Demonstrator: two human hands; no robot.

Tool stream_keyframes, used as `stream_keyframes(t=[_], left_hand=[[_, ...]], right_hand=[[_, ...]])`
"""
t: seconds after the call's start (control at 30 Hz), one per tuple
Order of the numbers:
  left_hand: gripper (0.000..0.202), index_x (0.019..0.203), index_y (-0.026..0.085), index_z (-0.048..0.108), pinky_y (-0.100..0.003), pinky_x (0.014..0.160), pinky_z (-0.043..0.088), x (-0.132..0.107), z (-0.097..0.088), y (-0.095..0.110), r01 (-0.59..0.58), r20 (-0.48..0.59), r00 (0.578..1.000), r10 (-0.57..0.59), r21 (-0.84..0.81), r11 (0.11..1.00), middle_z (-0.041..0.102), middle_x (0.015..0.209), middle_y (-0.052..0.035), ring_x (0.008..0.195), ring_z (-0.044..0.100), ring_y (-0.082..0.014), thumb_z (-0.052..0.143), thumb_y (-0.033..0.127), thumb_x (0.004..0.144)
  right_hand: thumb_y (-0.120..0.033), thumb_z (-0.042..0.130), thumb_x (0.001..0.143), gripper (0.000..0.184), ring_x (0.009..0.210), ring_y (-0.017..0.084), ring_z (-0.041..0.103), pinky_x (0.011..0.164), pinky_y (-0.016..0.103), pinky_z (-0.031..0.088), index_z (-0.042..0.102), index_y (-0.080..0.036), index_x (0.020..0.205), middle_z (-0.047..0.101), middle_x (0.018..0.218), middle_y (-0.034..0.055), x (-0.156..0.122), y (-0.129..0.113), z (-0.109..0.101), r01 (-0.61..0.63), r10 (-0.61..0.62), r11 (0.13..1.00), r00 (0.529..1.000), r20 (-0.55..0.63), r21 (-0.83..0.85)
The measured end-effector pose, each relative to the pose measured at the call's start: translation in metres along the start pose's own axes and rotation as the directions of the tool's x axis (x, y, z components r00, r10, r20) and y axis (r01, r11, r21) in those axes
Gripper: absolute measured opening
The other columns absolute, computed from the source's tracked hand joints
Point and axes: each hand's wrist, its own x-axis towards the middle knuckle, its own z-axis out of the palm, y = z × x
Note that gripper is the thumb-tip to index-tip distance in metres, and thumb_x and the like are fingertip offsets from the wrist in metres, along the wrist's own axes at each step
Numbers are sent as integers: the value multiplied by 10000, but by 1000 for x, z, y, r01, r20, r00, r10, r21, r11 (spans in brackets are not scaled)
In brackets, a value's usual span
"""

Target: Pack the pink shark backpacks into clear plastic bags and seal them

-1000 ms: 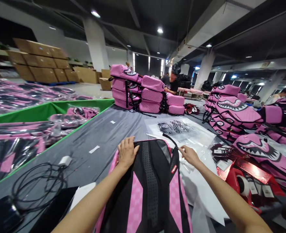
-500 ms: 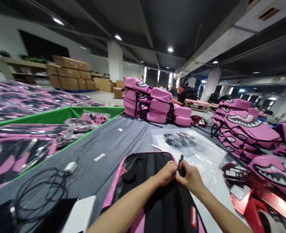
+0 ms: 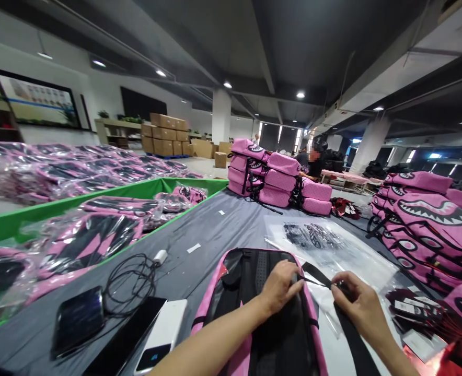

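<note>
A pink backpack with a black padded back panel lies back-side up on the grey-covered table in front of me. My left hand is closed at the bag's upper right edge, pinching the near end of a black strap. To the right, my right hand grips the same strap, which is stretched between the two hands. From the right hand a wide black length of it hangs down over white sheeting. What lies inside the fingers is mostly hidden. A clear plastic bag with black print lies just beyond.
Stacked pink backpacks stand at the table's far end, and more are piled on the right. A green-edged bin on the left holds wrapped bags. A power bank, phone and cable lie at left. A person works beyond.
My hands were close together at the bag's upper right edge. Now the right hand has moved right with the strap, drawing it out between them. The view has turned left.
</note>
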Motion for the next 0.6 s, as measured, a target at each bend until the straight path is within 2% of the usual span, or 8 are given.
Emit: stream_keyframes(t=[0.07, 0.17, 0.23, 0.3, 0.37, 0.47, 0.53, 0.6], left_hand=[[429, 1284, 199, 617, -518, 1161, 378, 0, -13, 20, -35, -68, 997, 35, 2, 999, 664, 1291, -159, 1270, 566, -302, 686, 360, 893], [228, 1111, 218, 697, -411, 1110, 430, 15, -24, 38, -96, 65, 993, 103, -96, 991, 735, 1105, -72, 1111, 648, -238, 662, 297, 900], [150, 981, 207, 714, -375, 1036, 464, 24, -28, 39, -18, 100, 994, 32, -130, 991, 736, 965, -49, 990, 669, -219, 576, 246, 939], [183, 981, 193, 704, -375, 980, 473, 20, -30, 35, 80, 70, 995, -72, -127, 989, 722, 941, -71, 961, 659, -234, 524, 209, 950], [212, 955, 190, 691, -353, 914, 481, 4, -32, 36, 161, 70, 986, -153, -132, 978, 702, 875, -70, 887, 651, -226, 480, 167, 944], [268, 892, 201, 670, -278, 743, 499, -38, -37, 60, 245, 136, 966, -221, -190, 951, 664, 759, -35, 714, 617, -178, 412, 188, 963], [278, 983, 215, 684, -277, 734, 524, -71, -40, 86, 307, 214, 945, -246, -332, 892, 700, 823, -44, 756, 638, -188, 409, 255, 983], [300, 1112, 241, 697, -345, 863, 552, -106, -43, 108, 377, 279, 920, -274, -447, 811, 739, 934, -73, 938, 664, -250, 435, 311, 982]], right_hand=[[-455, 627, 806, 252, 486, 153, 527, 454, 254, 409, 614, -228, 697, 582, 555, -8, 11, -8, 0, 21, -21, 1000, 998, 65, -1], [-433, 679, 775, 238, 537, 146, 548, 499, 246, 429, 626, -217, 691, 610, 585, -7, 29, -25, 6, 79, -85, 996, 979, 183, 44], [-488, 724, 748, 289, 521, 143, 543, 483, 246, 422, 643, -210, 748, 599, 577, -19, 42, -29, 3, 3, -35, 993, 962, 272, 118], [-575, 766, 701, 414, 473, 140, 526, 445, 250, 408, 641, -201, 828, 571, 553, -40, 56, -22, -6, -149, 72, 967, 940, 334, 209], [-625, 795, 659, 535, 480, 145, 537, 455, 259, 424, 633, -193, 930, 580, 584, -47, 69, -9, -16, -233, 125, 929, 930, 346, 289], [-653, 784, 679, 584, 550, 145, 541, 518, 261, 425, 631, -192, 1002, 581, 634, -48, 84, 14, -14, -183, 87, 939, 946, 313, 293], [-645, 771, 716, 543, 569, 133, 501, 545, 253, 387, 653, -185, 979, 542, 628, -58, 93, 26, 6, -99, 30, 973, 949, 313, 209], [-584, 786, 752, 465, 611, 126, 480, 589, 248, 365, 680, -176, 947, 521, 654, -57, 102, 35, 37, -3, -26, 996, 946, 322, 91]])
